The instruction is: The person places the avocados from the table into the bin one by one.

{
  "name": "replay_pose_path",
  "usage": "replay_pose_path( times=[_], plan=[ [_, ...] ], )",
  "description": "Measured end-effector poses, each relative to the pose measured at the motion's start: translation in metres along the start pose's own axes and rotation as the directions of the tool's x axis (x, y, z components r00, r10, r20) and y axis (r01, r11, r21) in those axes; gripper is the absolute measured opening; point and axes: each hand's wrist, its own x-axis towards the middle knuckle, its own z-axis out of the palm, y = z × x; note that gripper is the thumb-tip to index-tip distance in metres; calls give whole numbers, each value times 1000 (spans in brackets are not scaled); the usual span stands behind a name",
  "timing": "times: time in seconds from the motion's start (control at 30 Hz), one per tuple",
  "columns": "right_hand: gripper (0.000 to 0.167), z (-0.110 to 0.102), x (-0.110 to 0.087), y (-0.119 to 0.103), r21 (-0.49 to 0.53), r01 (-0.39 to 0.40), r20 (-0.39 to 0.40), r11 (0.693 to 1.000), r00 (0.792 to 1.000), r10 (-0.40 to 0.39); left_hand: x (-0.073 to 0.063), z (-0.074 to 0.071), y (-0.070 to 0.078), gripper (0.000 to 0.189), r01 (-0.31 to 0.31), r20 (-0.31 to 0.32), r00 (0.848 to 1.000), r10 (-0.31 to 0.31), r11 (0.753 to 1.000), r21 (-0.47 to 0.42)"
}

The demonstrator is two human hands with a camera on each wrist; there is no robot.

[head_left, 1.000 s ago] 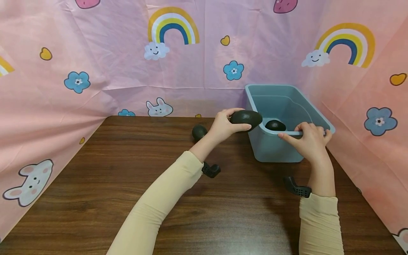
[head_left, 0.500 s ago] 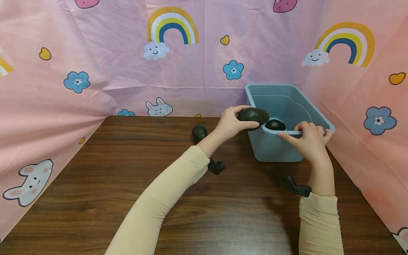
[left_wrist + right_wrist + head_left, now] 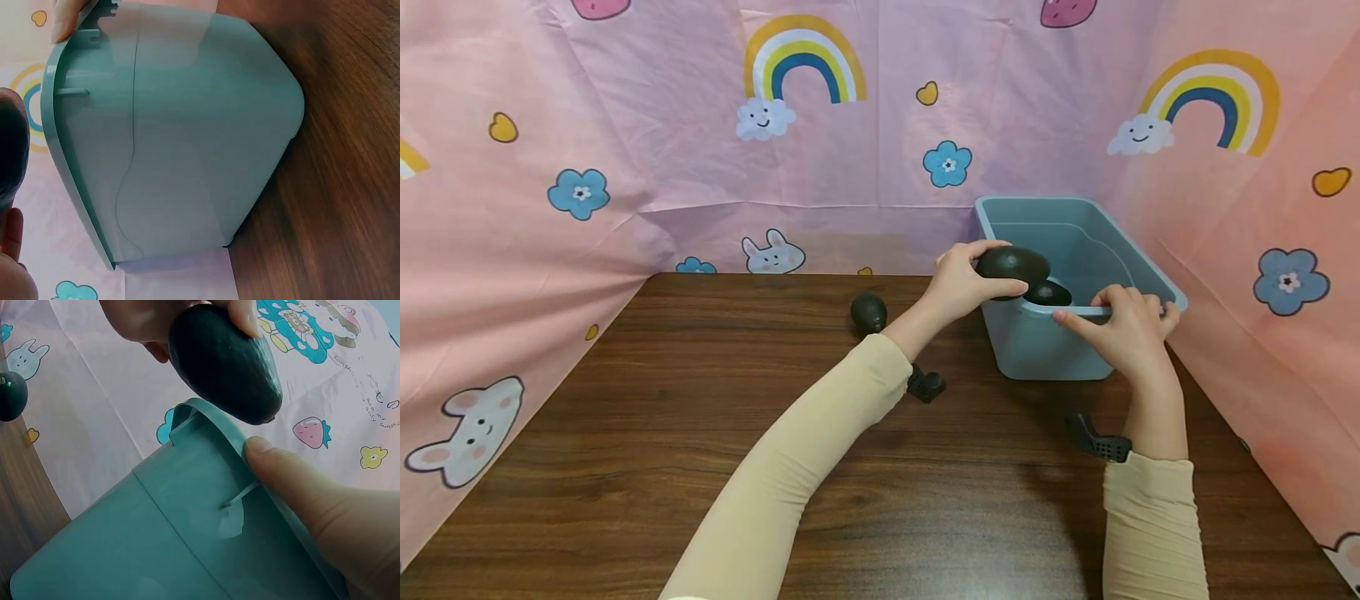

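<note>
My left hand [image 3: 964, 282] grips a dark green avocado [image 3: 1013, 265] by one end, thumb beneath and fingers over the top. That avocado overlaps the left rim of a blue-green plastic bin [image 3: 1051, 346] in the head view; in the right wrist view the avocado [image 3: 225, 365] hangs just above the rim. A second avocado [image 3: 1049, 293] lies inside the bin, partly covered by the first. On the bin's near rim my right hand [image 3: 1126, 333] holds on, thumb outside and fingers over the edge. A third avocado [image 3: 869, 313] rests on the table behind my left forearm.
The brown wooden table [image 3: 700, 400] spreads in front of a pink patterned cloth [image 3: 865, 150] that hangs at the back and both sides. The bin stands at the table's back right, close to the cloth. Black wrist mounts [image 3: 927, 383] stick out from both wrists.
My left hand has carried the avocado to the right and slightly up, from beside the bin to over its left rim. My right hand has stayed on the near rim.
</note>
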Motion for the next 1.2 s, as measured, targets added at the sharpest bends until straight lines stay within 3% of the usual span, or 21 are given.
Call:
replay_pose_path(
  times=[0.37, 0.77, 1.2],
  plan=[
    [65, -1, 1, 0, -11, 0, 5, 1000, 1000, 0, 6, 7, 3, 59, 45, -25, 999, -44, 999, 16],
    [66, -2, 0, -2, -14, -7, 6, 1000, 1000, 7, 13, 22, 1, 52, -22, -63, 998, 25, 998, 59],
    [66, -2, -1, -2, -16, 1, 3, 1000, 1000, -1, 18, 34, 4, 56, -10, -94, 995, 17, 997, 77]
  ],
)
